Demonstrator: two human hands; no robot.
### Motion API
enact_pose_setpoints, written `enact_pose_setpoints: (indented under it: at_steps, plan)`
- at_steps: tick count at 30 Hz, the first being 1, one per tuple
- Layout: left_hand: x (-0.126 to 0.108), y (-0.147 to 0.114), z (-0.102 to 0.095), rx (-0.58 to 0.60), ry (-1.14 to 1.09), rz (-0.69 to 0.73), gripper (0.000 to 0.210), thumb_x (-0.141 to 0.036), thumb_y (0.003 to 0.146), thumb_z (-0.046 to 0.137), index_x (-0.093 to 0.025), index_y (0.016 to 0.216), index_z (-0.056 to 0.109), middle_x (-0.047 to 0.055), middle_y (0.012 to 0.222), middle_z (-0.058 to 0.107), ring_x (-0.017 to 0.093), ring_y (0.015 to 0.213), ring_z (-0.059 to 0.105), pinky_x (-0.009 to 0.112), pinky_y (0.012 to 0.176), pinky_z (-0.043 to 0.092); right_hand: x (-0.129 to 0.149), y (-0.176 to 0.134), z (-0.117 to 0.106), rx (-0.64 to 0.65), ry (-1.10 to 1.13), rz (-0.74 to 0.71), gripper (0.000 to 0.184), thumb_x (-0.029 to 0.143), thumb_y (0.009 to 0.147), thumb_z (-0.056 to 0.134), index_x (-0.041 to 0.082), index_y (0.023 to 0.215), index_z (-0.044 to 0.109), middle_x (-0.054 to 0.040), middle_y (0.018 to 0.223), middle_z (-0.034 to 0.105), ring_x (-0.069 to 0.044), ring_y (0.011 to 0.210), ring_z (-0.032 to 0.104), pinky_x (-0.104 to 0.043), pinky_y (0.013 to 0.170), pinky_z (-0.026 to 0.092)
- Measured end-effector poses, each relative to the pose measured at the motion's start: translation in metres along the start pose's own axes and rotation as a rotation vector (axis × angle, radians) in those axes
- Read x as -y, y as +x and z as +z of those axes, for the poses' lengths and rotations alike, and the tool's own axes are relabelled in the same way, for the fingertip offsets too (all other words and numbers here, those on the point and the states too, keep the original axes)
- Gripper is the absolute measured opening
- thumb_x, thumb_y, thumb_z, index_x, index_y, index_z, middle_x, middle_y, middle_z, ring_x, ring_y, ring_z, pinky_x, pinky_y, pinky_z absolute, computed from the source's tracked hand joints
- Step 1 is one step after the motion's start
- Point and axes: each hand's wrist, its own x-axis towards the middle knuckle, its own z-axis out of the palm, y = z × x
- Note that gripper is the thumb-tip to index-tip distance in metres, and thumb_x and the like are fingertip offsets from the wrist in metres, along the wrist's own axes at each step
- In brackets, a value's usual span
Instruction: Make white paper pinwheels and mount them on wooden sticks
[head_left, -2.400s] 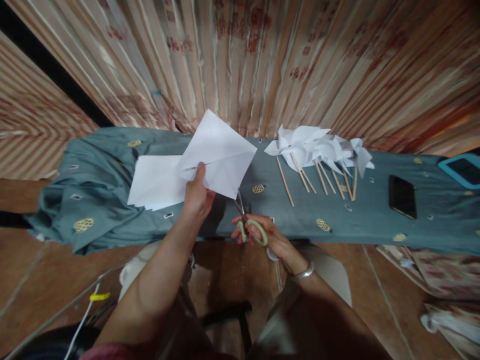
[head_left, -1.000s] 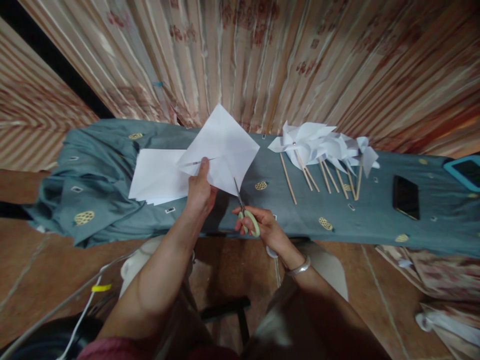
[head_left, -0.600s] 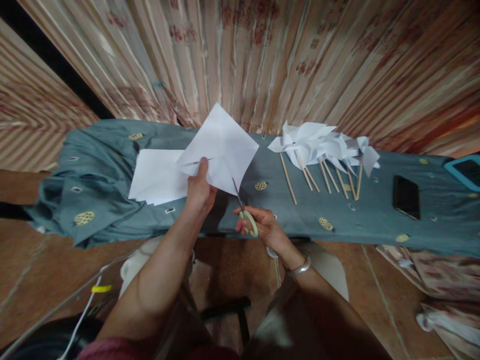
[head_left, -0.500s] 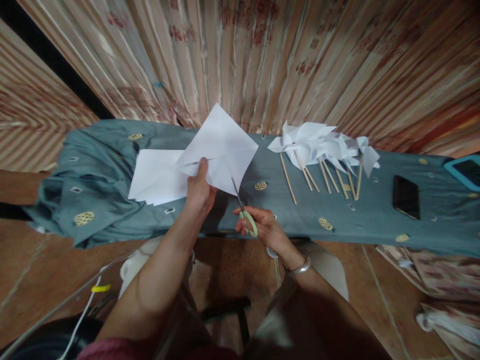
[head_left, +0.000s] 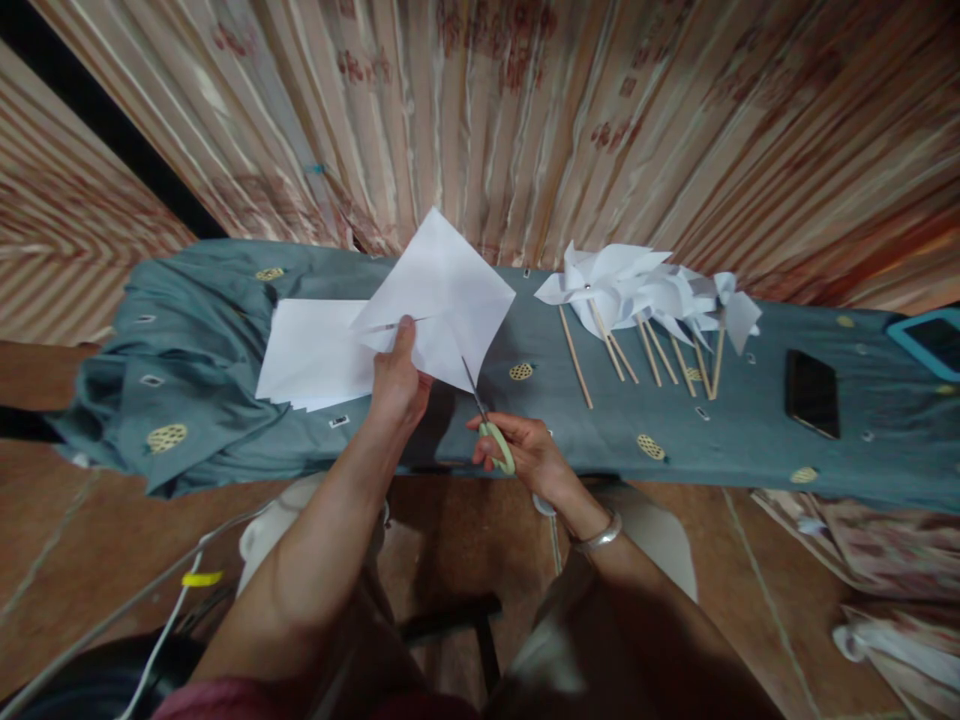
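Observation:
My left hand (head_left: 401, 383) pinches a white square sheet of paper (head_left: 442, 270) by its lower left side, thumb on top. The sheet is turned cornerwise, and a slit runs in from its left corner beside my thumb. My right hand (head_left: 517, 450) grips scissors with pale green handles (head_left: 500, 448). Their blades are at the sheet's lower corner, pointing up toward its middle. Just left of the held sheet, partly behind it, lies a stack of white paper (head_left: 319, 350).
Several white paper pinwheels (head_left: 630, 285) on wooden sticks lie right of my hands. A loose wooden stick (head_left: 576, 358) lies nearest. Farther right are a black phone (head_left: 812, 393) and a blue-edged device (head_left: 930, 343). A grey-green cloth (head_left: 480, 445) covers the narrow table; a curtain (head_left: 480, 120) hangs behind.
Hardly anything differs. Both hands, the sheet and the scissors hold almost the same place.

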Motion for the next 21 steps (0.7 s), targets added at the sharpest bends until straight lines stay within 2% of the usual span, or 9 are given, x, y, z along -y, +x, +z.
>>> enact_pose_setpoints:
  at_steps: [8,15,21]
  plan:
    - [0.0039,-0.0055,0.0009,0.028,-0.001,-0.02,0.012,-0.017,0.087,0.062,-0.013,0.097,0.068,0.008,0.091,0.077,0.02,0.093,0.073,0.03,0.087,0.058,0.0023,-0.0001,-0.0017,0.003,-0.042,-0.059,0.042,0.049,0.064,0.08,0.018,0.09,0.069,0.0016,0.064,0.066,-0.008,0.051,0.055,-0.02,0.048,0.041]
    - [0.0026,-0.0061,0.0014,0.024,-0.022,-0.044,0.014,-0.016,0.088,0.06,-0.013,0.1,0.068,0.007,0.086,0.077,0.017,0.087,0.074,0.027,0.084,0.058,-0.0002,0.0019,-0.0013,0.0,-0.062,-0.049,0.045,0.054,0.064,0.079,0.018,0.09,0.07,0.0028,0.058,0.063,-0.008,0.05,0.053,-0.02,0.047,0.04]
    - [0.0013,-0.0078,0.0031,0.026,-0.045,-0.054,0.024,-0.016,0.087,0.062,-0.013,0.111,0.066,0.007,0.087,0.077,0.018,0.087,0.074,0.027,0.083,0.059,-0.0019,0.0032,-0.001,-0.01,-0.071,-0.047,0.046,0.056,0.064,0.078,0.017,0.089,0.07,0.0029,0.056,0.062,-0.008,0.048,0.052,-0.02,0.046,0.039]
